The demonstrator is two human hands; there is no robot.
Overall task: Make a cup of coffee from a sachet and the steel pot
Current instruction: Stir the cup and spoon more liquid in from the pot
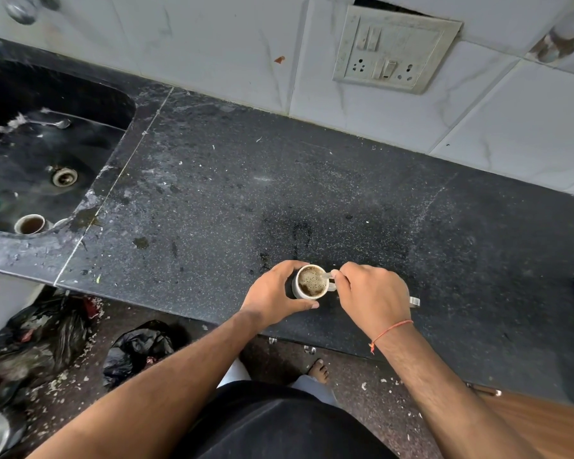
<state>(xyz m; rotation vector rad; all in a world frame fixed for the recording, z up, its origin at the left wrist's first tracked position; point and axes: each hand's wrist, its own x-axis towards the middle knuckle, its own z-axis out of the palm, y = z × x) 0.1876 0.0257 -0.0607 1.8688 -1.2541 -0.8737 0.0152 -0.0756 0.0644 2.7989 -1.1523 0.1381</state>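
Two cups counted: one white cup on the dark worktop near its front edge, a second cup in the sink. White cup holds frothy brown coffee. Left hand grip wraps the cup; right hand grip pinches a spoon dipped in it.

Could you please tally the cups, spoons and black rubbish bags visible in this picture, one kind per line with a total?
Cups: 2, the white cup of frothy coffee gripped by the left hand, and a cup of dark liquid in the black sink.
Spoons: 2, one pinched by the right hand, one steel spoon in the sink.
Black rubbish bags: 2, large, small.
Total: 6
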